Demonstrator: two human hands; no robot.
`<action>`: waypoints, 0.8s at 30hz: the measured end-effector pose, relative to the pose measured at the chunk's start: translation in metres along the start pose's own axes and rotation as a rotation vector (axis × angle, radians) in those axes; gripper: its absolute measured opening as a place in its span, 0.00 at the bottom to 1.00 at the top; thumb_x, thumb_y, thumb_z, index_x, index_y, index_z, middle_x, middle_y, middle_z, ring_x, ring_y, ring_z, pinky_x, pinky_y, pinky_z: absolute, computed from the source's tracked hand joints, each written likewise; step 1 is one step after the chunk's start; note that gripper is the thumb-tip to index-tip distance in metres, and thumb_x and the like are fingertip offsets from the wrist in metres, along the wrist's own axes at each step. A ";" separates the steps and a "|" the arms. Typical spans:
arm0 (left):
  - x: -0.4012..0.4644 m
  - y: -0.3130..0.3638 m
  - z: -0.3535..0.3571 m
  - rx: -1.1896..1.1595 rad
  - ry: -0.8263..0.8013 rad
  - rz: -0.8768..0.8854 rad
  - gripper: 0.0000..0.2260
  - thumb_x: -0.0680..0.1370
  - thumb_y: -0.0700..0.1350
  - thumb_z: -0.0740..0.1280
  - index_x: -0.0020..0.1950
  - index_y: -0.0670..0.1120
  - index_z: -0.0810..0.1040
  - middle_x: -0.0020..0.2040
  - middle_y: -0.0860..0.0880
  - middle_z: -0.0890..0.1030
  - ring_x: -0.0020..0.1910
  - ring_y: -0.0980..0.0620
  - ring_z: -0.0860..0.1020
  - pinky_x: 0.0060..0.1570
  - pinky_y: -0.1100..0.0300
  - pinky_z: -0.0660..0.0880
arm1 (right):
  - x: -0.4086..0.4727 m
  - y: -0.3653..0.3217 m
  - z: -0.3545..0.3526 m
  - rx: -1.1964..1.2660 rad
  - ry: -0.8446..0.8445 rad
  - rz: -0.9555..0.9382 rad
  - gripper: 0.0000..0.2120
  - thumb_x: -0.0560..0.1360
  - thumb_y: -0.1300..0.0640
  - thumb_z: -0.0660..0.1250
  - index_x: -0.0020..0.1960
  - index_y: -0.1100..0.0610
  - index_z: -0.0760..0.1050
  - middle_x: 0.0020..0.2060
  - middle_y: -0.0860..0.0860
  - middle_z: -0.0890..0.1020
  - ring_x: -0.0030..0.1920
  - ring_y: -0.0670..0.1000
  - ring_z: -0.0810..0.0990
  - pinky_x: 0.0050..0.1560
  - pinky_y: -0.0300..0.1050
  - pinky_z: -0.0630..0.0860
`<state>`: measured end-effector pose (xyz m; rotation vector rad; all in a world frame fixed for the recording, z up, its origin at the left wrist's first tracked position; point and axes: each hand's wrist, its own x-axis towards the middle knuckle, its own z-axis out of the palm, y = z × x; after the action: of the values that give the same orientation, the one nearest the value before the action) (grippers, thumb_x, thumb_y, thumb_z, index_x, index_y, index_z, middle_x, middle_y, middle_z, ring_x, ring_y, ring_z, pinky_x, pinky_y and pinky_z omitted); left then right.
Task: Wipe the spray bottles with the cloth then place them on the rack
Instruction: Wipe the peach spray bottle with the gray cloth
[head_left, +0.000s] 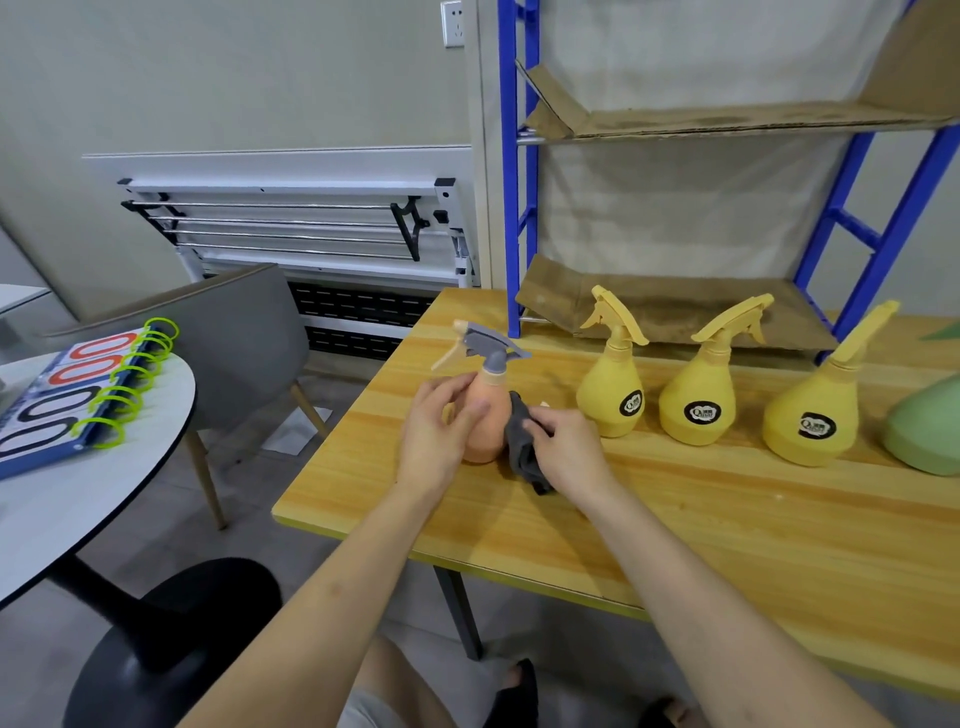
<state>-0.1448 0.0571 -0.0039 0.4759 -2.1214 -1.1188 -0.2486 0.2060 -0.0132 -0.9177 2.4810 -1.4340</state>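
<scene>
Head view: the left hand's (436, 436) fingers (480, 409) curl round the body of the orange bottle (485, 415), upright near the table's (675, 519) left end, while the right hand (563, 449) pinches the grey cloth (522, 441) against its side. Three yellow bottles (613, 395) and a green one (924, 431) stand farther right, before the blue rack (511, 208). The bottle looks light, smooth, possibly slippery plastic, best held at the neck below the trigger; the cloth is soft.
</scene>
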 end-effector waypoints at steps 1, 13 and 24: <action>0.002 0.002 0.000 0.028 -0.010 0.005 0.19 0.80 0.54 0.69 0.69 0.51 0.78 0.61 0.54 0.77 0.60 0.58 0.76 0.60 0.60 0.74 | 0.000 -0.001 0.000 0.012 0.009 0.002 0.10 0.81 0.59 0.65 0.42 0.55 0.81 0.36 0.52 0.83 0.40 0.56 0.78 0.43 0.49 0.73; 0.003 -0.002 -0.007 0.013 -0.029 -0.015 0.09 0.80 0.50 0.70 0.58 0.61 0.75 0.54 0.64 0.80 0.56 0.61 0.78 0.59 0.53 0.76 | 0.005 -0.046 -0.009 0.153 0.077 -0.106 0.10 0.82 0.57 0.65 0.50 0.47 0.84 0.37 0.41 0.84 0.40 0.41 0.79 0.41 0.37 0.72; 0.006 0.003 -0.020 0.088 -0.143 -0.093 0.14 0.79 0.57 0.68 0.64 0.63 0.72 0.62 0.62 0.78 0.61 0.58 0.77 0.64 0.46 0.75 | -0.002 -0.029 -0.009 0.003 0.025 -0.012 0.12 0.82 0.57 0.65 0.60 0.50 0.84 0.47 0.46 0.87 0.47 0.49 0.81 0.44 0.42 0.74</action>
<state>-0.1346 0.0440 0.0093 0.5550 -2.3007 -1.1448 -0.2379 0.2030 0.0156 -0.9205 2.4950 -1.4614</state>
